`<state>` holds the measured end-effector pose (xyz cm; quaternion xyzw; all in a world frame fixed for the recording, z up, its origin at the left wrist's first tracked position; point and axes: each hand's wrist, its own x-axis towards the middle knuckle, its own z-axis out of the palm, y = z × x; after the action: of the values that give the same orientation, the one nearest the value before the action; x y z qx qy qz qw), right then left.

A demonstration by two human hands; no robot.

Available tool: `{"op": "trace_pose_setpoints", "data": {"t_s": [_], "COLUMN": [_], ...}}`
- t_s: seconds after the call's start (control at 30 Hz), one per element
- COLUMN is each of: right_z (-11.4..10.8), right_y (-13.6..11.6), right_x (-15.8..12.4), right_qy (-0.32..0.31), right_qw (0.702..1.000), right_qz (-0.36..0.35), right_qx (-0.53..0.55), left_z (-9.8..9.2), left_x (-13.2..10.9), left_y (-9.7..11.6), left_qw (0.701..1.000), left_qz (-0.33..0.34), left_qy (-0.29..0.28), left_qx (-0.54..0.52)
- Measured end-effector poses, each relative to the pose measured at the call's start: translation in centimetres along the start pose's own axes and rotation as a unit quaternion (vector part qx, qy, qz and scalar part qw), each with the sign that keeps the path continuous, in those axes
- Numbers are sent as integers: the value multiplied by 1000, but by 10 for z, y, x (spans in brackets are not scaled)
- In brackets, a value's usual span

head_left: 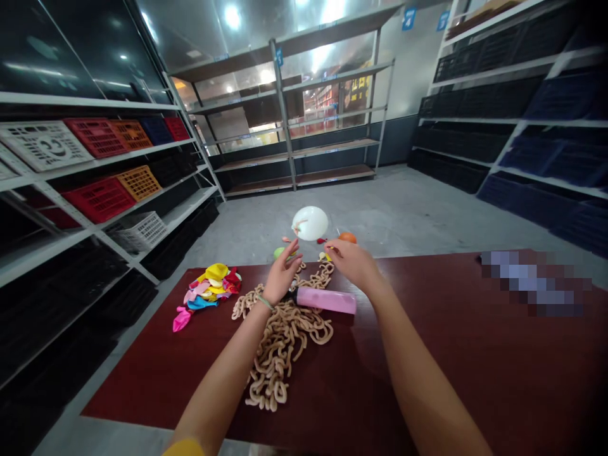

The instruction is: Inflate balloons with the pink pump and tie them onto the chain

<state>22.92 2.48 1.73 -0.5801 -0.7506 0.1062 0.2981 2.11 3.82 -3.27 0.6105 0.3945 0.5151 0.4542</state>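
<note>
A round white inflated balloon (311, 223) shows just beyond my fingertips, past the table's far edge; whether a hand touches it I cannot tell. My left hand (284, 273), with a thin green band at the wrist, is open, its fingers stretched towards the balloon. My right hand (352, 258) has its fingers bent together in a pinch near a small yellow piece (325, 256); what they hold is too small to make out. Below my hands, a pink balloon pump (327, 299) with a black end lies across a heap of beige rope (280, 339).
Several deflated coloured balloons (211, 289) lie in a pile at the left of the dark red table (427, 354). An orange balloon (348, 237) and a green one (279, 253) show past the far edge. A blurred-out object (527, 278) lies right. Shelves (289, 126) with crates stand around.
</note>
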Motion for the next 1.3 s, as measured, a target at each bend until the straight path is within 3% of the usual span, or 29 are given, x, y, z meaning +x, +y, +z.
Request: {"op": "trace_pose_setpoints", "data": {"t_s": [0.17, 0.3, 0.53, 0.67, 0.8, 0.9, 0.97, 1.1, 1.17, 1.3], "right_z": [3, 18, 74, 109, 137, 149, 152, 151, 149, 150], "right_y": [-7, -15, -55, -80, -88, -88, -87, -85, -85, -84], "right_x": [-3, -4, -17, -35, -48, -53, -55, -58, -58, -59], "right_qy": [8, -8, -19, -13, -25, -35, -39, -37, -29, -17], "right_qw": [1000, 998, 983, 964, 953, 951, 951, 951, 952, 953], "right_qz": [-29, -62, -185, -265, -301, -306, -306, -308, -305, -303], "right_qx": [4, 6, 12, 4, -7, -1, 3, 13, 15, 13], "left_z": [-18, -41, -85, -121, -154, -168, -171, -167, -164, -163], "left_x": [-19, -40, -83, -113, -134, -130, -119, -95, -90, -91], "left_y": [0, 1, -6, -17, -26, -30, -31, -40, -45, -54], "left_qw": [997, 992, 980, 967, 948, 924, 901, 834, 810, 796], "left_qz": [-11, -37, -55, -49, -31, 1, 34, 58, 46, 40], "left_qy": [64, 118, 191, 234, 261, 254, 218, 176, 181, 151], "left_qx": [44, 18, 24, 92, 181, 286, 373, 520, 556, 585]}}
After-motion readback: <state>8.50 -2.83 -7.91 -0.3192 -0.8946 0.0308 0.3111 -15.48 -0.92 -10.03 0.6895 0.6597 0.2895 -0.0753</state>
